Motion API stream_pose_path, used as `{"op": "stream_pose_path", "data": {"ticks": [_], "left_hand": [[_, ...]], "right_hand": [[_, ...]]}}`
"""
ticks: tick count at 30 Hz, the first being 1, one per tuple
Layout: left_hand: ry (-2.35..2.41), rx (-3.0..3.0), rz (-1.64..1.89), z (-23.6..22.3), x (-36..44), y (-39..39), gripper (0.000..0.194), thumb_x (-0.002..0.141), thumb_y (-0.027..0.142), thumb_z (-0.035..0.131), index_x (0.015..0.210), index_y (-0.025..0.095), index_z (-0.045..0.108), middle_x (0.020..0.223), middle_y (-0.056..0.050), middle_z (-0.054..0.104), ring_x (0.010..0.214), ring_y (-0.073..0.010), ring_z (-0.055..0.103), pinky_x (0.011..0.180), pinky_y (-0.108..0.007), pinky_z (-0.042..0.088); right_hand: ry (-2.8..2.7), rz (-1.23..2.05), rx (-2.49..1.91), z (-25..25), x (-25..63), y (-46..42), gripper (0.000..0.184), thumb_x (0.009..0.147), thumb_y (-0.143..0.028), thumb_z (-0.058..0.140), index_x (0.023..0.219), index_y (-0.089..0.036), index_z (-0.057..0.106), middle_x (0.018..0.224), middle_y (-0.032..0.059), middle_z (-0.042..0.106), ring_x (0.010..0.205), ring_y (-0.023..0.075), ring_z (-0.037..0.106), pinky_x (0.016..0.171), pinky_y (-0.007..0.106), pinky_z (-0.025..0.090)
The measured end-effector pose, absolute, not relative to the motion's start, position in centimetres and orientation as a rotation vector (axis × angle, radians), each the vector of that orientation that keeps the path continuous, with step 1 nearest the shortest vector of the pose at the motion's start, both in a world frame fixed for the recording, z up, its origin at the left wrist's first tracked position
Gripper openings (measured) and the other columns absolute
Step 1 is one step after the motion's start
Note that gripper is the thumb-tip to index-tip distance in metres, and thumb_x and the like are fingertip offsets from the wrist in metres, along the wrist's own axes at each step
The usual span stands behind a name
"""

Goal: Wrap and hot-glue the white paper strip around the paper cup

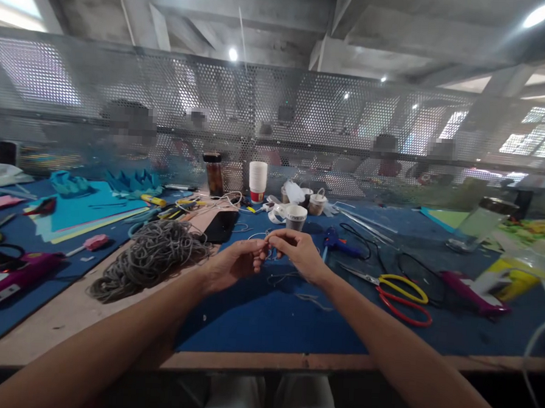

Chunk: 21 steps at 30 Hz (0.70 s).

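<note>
My left hand (239,262) and my right hand (301,254) meet over the blue mat (248,324), fingertips almost touching. Both are closed in a pinch on what looks like a thin, pale cord (254,235), with a loop of it showing behind the fingers. The exact grip point is too small to make out. Loose bits of grey cord (313,301) lie below my right hand. Left of my left hand rests a big tangled bundle of grey cord (153,255). Just beyond my fingers stands a white paper cup (295,217).
Scissors (402,293) with red and yellow handles and a blue glue gun (341,244) lie at right. A black phone (221,227), stacked paper cups (258,182) and a dark bottle (213,175) stand or lie farther back. A perforated metal screen (304,120) closes the table's far side.
</note>
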<state>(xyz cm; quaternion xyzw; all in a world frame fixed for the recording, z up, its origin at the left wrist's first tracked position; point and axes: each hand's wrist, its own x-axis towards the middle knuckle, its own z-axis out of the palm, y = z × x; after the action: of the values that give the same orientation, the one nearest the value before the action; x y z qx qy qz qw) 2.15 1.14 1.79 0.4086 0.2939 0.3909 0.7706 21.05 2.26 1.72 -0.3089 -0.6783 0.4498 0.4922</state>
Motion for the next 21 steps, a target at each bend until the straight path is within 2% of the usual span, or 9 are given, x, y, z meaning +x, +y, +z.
{"op": "stream_pose_path", "data": {"ticks": [7,14,21], "left_hand": [[0.65,0.943,0.893,1.44,2.13,1.32,0.019,0.073,0.021,0.081,0.084,0.014,0.067,0.079,0.0,0.063,0.057,-0.006,0.056,0.057,-0.019,0.049],[0.707,1.044,1.032,1.39,2.23,1.13,0.019,0.073,0.024,0.082,0.075,0.014,0.066,0.067,0.005,0.053,0.051,-0.0019,0.044,0.051,-0.014,0.04],[0.824,1.182,1.188,1.56,2.32,0.83,0.021,0.075,0.029,0.079,0.071,0.015,0.063,0.066,0.005,0.052,0.055,-0.0046,0.047,0.056,-0.017,0.041]], "right_hand": [[-1.66,1.071,-0.73,1.86,20.76,1.99,0.017,0.084,-0.033,0.068,0.093,-0.019,0.074,0.073,-0.0006,0.068,0.062,0.0113,0.057,0.061,0.024,0.048],[-1.692,0.857,-0.815,1.6,20.51,1.79,0.018,0.088,-0.035,0.065,0.093,-0.02,0.074,0.076,-0.0005,0.068,0.062,0.012,0.058,0.06,0.024,0.048],[-1.767,0.615,-0.89,1.1,20.2,1.26,0.018,0.092,-0.035,0.062,0.098,-0.02,0.072,0.085,0.002,0.068,0.07,0.015,0.062,0.065,0.026,0.049]]}}
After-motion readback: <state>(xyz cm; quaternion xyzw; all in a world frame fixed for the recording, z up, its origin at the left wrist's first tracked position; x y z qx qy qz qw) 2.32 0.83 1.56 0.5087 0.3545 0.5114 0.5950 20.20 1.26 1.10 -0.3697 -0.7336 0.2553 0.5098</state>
